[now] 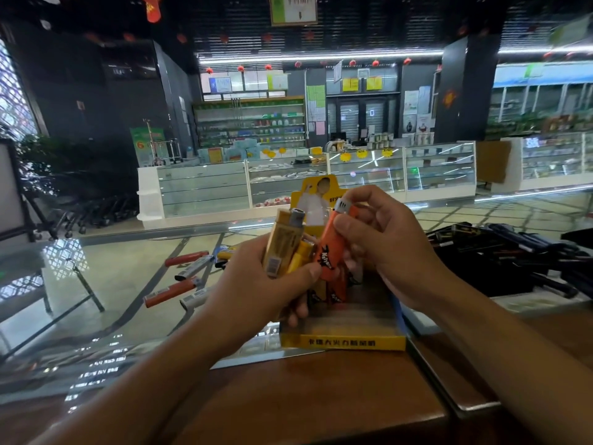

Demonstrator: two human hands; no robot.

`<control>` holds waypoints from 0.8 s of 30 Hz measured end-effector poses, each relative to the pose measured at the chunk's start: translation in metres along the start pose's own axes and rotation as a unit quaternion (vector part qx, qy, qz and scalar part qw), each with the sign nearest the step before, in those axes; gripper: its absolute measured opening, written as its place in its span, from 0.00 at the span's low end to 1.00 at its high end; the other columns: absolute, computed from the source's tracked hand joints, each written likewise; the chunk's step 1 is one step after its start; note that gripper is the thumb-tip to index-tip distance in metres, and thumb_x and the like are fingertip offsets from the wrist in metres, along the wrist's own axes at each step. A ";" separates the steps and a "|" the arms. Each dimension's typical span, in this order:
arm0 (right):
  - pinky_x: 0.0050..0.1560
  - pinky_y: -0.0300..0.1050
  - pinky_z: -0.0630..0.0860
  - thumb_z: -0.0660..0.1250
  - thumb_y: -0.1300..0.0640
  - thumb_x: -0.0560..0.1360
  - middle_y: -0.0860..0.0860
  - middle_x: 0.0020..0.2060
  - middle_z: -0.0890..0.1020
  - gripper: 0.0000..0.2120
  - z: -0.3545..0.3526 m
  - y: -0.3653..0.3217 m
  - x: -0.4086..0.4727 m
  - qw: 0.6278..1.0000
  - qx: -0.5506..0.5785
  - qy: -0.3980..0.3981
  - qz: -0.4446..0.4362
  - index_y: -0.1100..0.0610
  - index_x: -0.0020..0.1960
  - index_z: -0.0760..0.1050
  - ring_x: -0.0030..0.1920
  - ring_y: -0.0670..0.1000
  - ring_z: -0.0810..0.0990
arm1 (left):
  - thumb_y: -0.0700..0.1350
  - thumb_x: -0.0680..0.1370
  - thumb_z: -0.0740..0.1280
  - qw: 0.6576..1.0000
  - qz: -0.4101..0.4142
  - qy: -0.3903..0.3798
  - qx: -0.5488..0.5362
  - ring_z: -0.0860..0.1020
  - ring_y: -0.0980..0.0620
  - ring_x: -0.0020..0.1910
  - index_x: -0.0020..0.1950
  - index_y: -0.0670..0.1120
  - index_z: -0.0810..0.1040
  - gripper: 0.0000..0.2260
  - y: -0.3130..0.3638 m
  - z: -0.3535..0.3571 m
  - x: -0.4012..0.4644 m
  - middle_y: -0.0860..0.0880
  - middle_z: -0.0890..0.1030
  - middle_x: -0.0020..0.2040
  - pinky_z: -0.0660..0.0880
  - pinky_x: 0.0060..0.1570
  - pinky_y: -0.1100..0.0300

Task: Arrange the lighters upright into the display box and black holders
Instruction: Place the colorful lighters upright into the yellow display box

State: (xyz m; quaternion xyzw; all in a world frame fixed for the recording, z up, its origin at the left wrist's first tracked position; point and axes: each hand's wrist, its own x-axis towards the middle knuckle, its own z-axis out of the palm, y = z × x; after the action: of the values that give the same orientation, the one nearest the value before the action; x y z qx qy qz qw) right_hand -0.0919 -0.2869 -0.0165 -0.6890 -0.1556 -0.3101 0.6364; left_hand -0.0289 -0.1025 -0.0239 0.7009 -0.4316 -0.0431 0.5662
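Hands meet above the yellow display box [342, 341], which sits on the glass counter [106, 284] at its wooden edge. We see the left hand [256, 284] curled round a small bunch of lighters: a tan lighter [282, 242] with a metal top stands uppermost in the grip, and a yellow lighter [301, 255] is tucked beside it. The right hand [382, 239] pinches an orange lighter [333, 248] near its white cap, thumb on the front and fingers curled behind, and the lighter tilts with its lower end down by the left thumb. Under the hands, inside the box, a few orange lighters [337, 292] stand upright near the back; the front of the box floor is bare. The box's tall back card [316, 194] rises behind the fingers.

To the left on the glass lie loose lighters [179, 284], red and grey ones, all flat on their sides and apart from the box. To the right, a pile of black holders [500, 248] rests on the counter, close by the right wrist; we cannot tell what they hold. Shop cabinets [321, 181] stand far behind.
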 end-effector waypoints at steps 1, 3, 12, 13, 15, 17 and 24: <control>0.28 0.41 0.76 0.69 0.55 0.71 0.50 0.35 0.82 0.12 0.000 0.000 0.000 1.000 0.001 0.001 -0.003 0.55 0.52 0.72 0.30 0.51 0.78 | 0.44 0.76 0.70 1.000 -0.002 -0.001 -0.003 0.80 0.49 0.27 0.50 0.42 0.77 0.06 0.000 0.001 0.000 0.44 0.81 0.30 0.78 0.29 0.59; 0.31 0.42 0.77 0.69 0.56 0.72 0.51 0.37 0.83 0.12 -0.003 0.001 0.001 1.000 0.000 0.013 -0.019 0.54 0.54 0.72 0.32 0.51 0.79 | 0.48 0.74 0.70 1.000 0.001 0.010 -0.012 0.80 0.48 0.27 0.50 0.43 0.77 0.10 0.001 0.000 0.000 0.43 0.81 0.31 0.77 0.28 0.60; 0.41 0.54 0.84 0.70 0.61 0.77 0.58 0.41 0.81 0.09 -0.017 0.002 0.000 0.978 -0.191 0.065 -0.059 0.56 0.55 0.73 0.41 0.54 0.84 | 0.44 0.76 0.71 0.986 0.041 0.139 0.083 0.78 0.55 0.28 0.53 0.51 0.76 0.08 -0.011 -0.017 0.005 0.53 0.82 0.34 0.78 0.29 0.61; 0.42 0.54 0.84 0.70 0.60 0.77 0.56 0.41 0.81 0.10 -0.017 0.002 -0.002 0.973 -0.215 0.058 -0.063 0.55 0.55 0.73 0.41 0.53 0.84 | 0.45 0.76 0.72 0.986 0.026 0.135 0.092 0.78 0.57 0.28 0.53 0.51 0.76 0.08 -0.013 -0.019 0.004 0.52 0.81 0.35 0.77 0.30 0.63; 0.44 0.48 0.83 0.72 0.58 0.76 0.50 0.40 0.81 0.11 -0.019 0.002 -0.007 0.957 -0.279 0.040 -0.069 0.54 0.56 0.73 0.42 0.49 0.83 | 0.47 0.75 0.72 0.986 -0.013 0.109 0.126 0.80 0.57 0.32 0.52 0.53 0.76 0.08 -0.019 -0.023 -0.001 0.51 0.81 0.38 0.77 0.31 0.64; 0.47 0.43 0.81 0.72 0.56 0.75 0.45 0.42 0.81 0.12 -0.022 0.003 -0.015 0.938 -0.335 0.020 -0.082 0.52 0.56 0.74 0.45 0.44 0.82 | 0.47 0.75 0.73 0.983 -0.036 0.071 0.163 0.80 0.57 0.33 0.50 0.51 0.76 0.07 -0.026 -0.025 -0.008 0.49 0.81 0.39 0.76 0.31 0.64; 0.47 0.32 0.77 0.72 0.53 0.75 0.40 0.46 0.79 0.12 -0.018 0.009 -0.024 0.907 -0.403 -0.008 -0.120 0.52 0.57 0.75 0.48 0.40 0.79 | 0.46 0.75 0.73 0.980 -0.048 0.018 0.192 0.77 0.60 0.30 0.51 0.52 0.76 0.09 -0.029 -0.018 -0.012 0.49 0.80 0.37 0.73 0.29 0.69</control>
State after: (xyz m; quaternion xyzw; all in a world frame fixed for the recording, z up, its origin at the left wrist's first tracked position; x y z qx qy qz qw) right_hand -0.1090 -0.3018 -0.0389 -0.8652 -0.1046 -0.4150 0.2613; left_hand -0.0103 -0.0810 -0.0465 0.8170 -0.3876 0.0259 0.4262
